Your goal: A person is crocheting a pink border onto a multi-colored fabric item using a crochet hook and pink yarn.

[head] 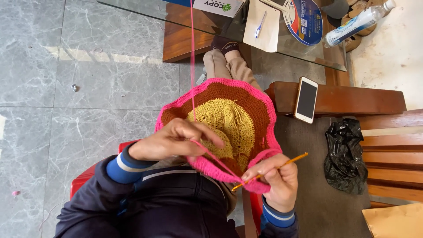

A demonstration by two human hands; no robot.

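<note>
A round crocheted piece [229,119] rests on my lap, yellow in the middle, brown around it, with a pink ruffled rim. My left hand [176,141] holds its near-left edge, and the pink yarn [192,53] runs over my fingers and up out of view. My right hand [275,178] pinches the pink rim at the near right and grips a thin yellow-orange crochet hook [282,164]. The hook's tip sits in the pink stitches between my hands.
A phone [306,99] lies on a wooden armrest [352,99] to the right, with a black plastic bag [346,154] below it. A glass table [246,39] ahead carries paper, a pen and a plastic bottle [359,22]. Grey marble floor lies to the left.
</note>
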